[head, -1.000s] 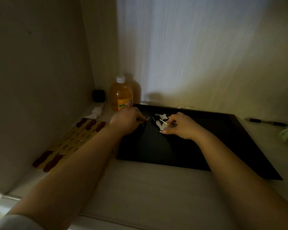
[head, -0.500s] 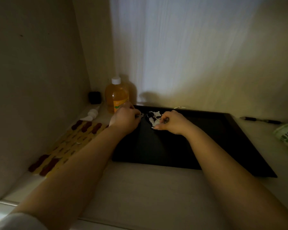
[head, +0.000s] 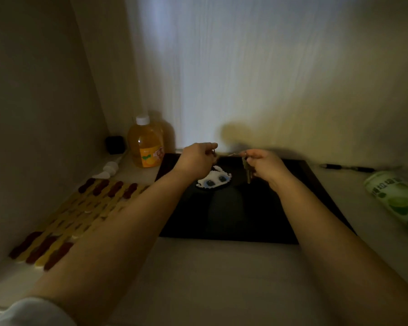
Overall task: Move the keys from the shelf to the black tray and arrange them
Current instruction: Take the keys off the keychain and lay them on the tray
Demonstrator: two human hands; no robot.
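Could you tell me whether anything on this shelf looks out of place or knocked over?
The green can lies on its side right of the black tray, and a white pump top lies loose beside the orange bottle. Nothing looks spilled, though the light is dim.

light: dim | back wall (head: 257, 78): pale, wood-grained | side wall (head: 33, 102): plain beige | shelf (head: 222, 278): pale

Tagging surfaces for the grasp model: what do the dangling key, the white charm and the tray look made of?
Key: looks like brass-toned metal, dull; light is too dim to be sure.
White charm: probably fused plastic beads, matte, going by its stepped, pixel-like edge.
Black tray: smooth dark surface, faint sheen; plastic or lacquered wood, cannot tell.
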